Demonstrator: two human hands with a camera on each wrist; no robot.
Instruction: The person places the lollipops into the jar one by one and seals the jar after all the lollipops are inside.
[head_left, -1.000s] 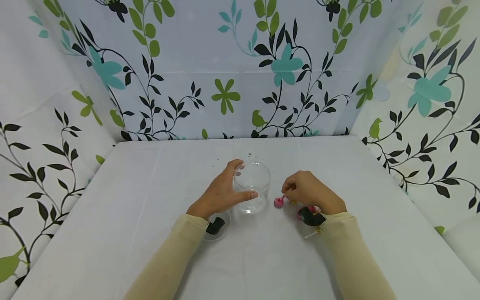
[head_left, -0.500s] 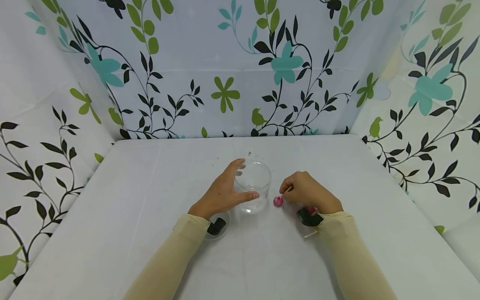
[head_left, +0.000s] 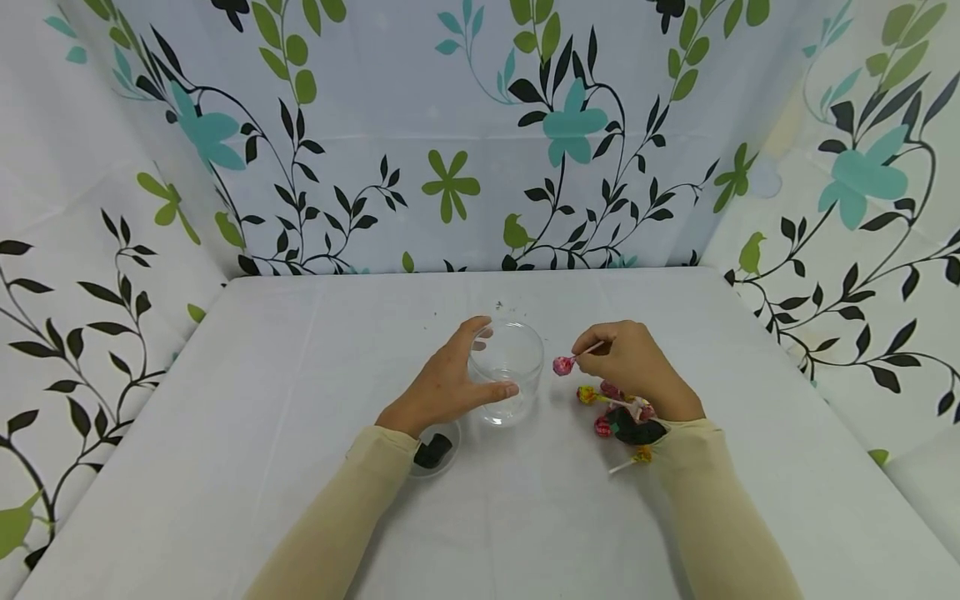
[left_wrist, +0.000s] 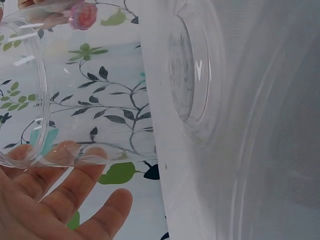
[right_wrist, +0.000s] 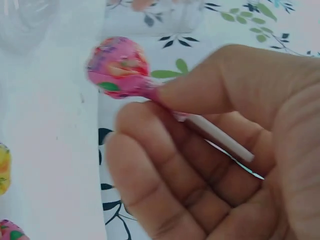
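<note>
A clear round jar (head_left: 513, 367) stands upright on the white table, its mouth facing up. My left hand (head_left: 442, 387) holds its left side, thumb in front and fingers behind; the left wrist view shows fingers (left_wrist: 75, 195) against the clear wall. My right hand (head_left: 637, 367) pinches a pink-wrapped lollipop (head_left: 562, 366) by its stick, just right of the jar and above the table. In the right wrist view the lollipop's round head (right_wrist: 120, 67) points away from the palm, with the white stick (right_wrist: 225, 137) running back under the thumb.
Several wrapped lollipops lie below my right hand, among them a yellow one (head_left: 586, 395) and a red-pink one (head_left: 602, 427). A clear round lid (head_left: 455, 442) lies partly under my left wrist. Patterned cloth (head_left: 450, 108) surrounds the table's back and sides.
My right hand has raised the pink lollipop off the table, away from the pile, uncovering more of the other lollipops. My left hand and the jar have stayed in place.
</note>
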